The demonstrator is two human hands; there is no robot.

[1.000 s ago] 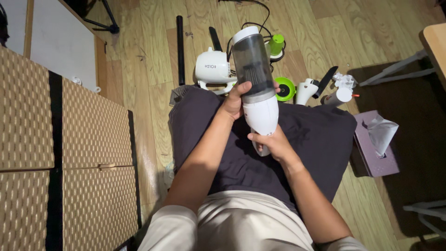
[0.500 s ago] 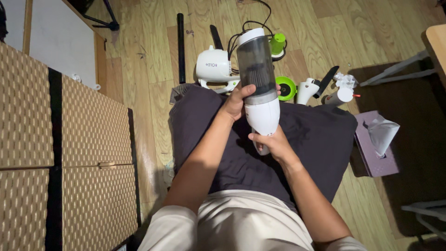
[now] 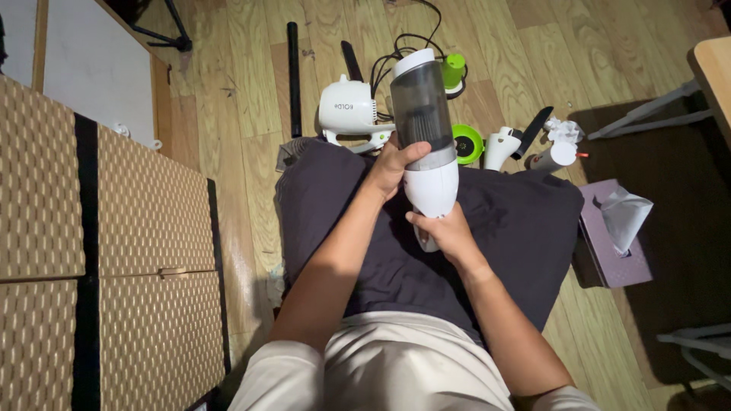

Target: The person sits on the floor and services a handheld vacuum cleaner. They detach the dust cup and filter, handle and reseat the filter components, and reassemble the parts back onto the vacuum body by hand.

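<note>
Over the dark grey cushion (image 3: 525, 228), left hand (image 3: 392, 164) clasps the white handheld vacuum's smoky transparent dust cup (image 3: 421, 114); right hand (image 3: 445, 232) grips its handle. Twisting carelessly might spill dust.

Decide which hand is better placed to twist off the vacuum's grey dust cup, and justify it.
Left, probably. The left hand already grips the handheld vacuum where grey dust cup meets white body; the right hand steadies the handle below.

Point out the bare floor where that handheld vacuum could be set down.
Bare wood floor lies between the woven panels and the black tube, and at top right above the tissue box. It is crowded beyond the dark cushion, around the white device and green parts.
</note>
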